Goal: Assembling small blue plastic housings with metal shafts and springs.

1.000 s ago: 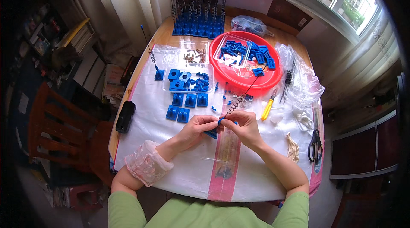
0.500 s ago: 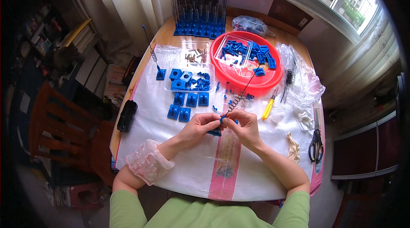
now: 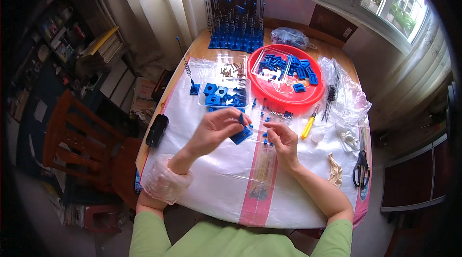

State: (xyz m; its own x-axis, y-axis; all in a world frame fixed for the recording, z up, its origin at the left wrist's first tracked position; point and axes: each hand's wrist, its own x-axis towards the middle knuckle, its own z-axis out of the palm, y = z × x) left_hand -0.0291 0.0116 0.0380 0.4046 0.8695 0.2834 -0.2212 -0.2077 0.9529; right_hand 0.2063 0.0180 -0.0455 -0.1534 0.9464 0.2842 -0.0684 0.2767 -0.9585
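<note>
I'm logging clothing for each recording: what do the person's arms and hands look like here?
Both upper arms have light green sleeves that end around the elbows. A loose, crumpled, pale pinkish, translucent-looking cover encircles the left forearm; the right forearm has none. The left hand and right hand are ungloved, and no watch shows.

A blue plastic block (image 3: 241, 135), flat and squarish at its base, is sitting tilted between the left fingers (image 3: 225, 114), above the surface (image 3: 214, 187).
</note>
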